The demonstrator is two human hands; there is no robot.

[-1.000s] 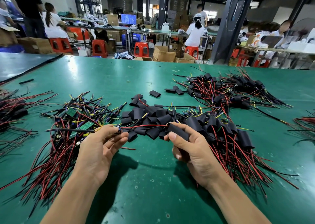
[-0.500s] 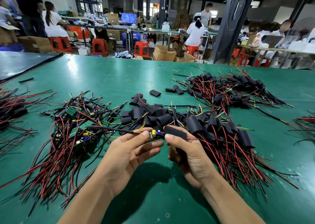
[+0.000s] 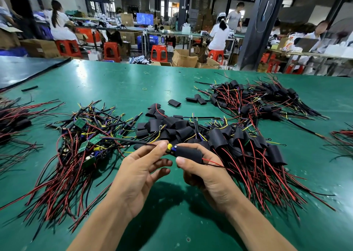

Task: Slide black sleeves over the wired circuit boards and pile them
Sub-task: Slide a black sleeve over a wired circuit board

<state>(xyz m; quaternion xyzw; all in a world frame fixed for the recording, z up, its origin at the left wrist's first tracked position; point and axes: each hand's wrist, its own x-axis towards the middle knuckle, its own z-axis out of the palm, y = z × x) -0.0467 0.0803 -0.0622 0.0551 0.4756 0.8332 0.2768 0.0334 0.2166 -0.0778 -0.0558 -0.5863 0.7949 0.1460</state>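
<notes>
right hand (image 3: pixel 208 176) grips a black tube sleeve (image 3: pixel 189 154), left hand (image 3: pixel 141 172) pinches the wired circuit board (image 3: pixel 170 148) poking from it

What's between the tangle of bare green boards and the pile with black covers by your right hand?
A heap of loose empty black tube sleeves lies there on the green table; the head view shows it.

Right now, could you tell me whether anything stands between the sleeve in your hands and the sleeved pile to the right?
Nothing visible does. The right hand grips the black sleeve, the left hand pinches the board by its exposed end, and the sleeved pile lies right beside the right hand.
</notes>
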